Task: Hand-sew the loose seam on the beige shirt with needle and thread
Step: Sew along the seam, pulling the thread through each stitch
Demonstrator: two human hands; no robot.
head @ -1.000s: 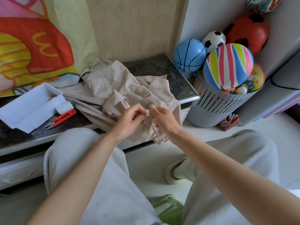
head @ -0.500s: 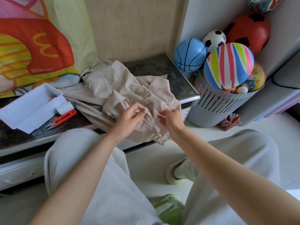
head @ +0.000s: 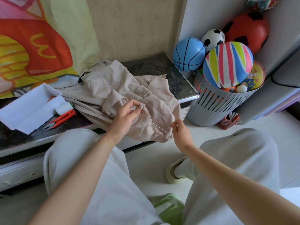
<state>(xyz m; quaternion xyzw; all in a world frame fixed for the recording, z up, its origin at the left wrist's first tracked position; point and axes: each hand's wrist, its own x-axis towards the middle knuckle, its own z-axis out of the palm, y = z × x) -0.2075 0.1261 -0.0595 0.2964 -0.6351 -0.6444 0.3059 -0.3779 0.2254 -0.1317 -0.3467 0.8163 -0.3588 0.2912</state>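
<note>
Thread (head: pixel 159 127) now pulled out toward 4 o'clock; right hand (head: pixel 180 132) pinches its end, left hand (head: pixel 125 117) pinches shirt (head: pixel 113 88) seam (head: pixel 142 106). Stitch is tightening.

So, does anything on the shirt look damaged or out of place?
Yes. The edge of the beige shirt pinched by the left hand is frayed, with loose fibres sticking out. The shirt lies crumpled and partly hangs over the front edge of the table. Nothing else stands out.
</note>
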